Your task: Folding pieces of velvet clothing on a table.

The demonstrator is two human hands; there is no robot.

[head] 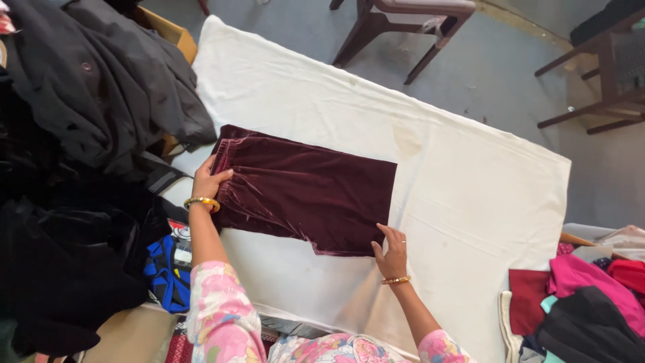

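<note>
Velvet in dark maroon, a folded garment (309,191), lies flat on the white cloth (470,188) that covers the work surface, a little left of the middle of the head view. We see the left hand (208,180) at the garment's nine o'clock edge, its fingers curled over the gathered end and pinching the fabric. The right hand (392,254) sits at the garment's five o'clock corner, fingers spread and pressed flat on the velvet, clasping nothing. Each wrist carries a gold bangle (202,202), and the sleeves (218,309) are pink and floral.

At nine to eleven o'clock of the garment, we find a heap of black clothes (80,121) spilling over the cloth's edge, with a blue bag (164,272) below it near the left forearm. At four o'clock, well apart, lies a pile of folded clothes (584,296) in pink, red, teal and black. At twelve to two o'clock, beyond the cloth, dark wooden chairs (403,27) stand on the grey floor (510,74).
</note>
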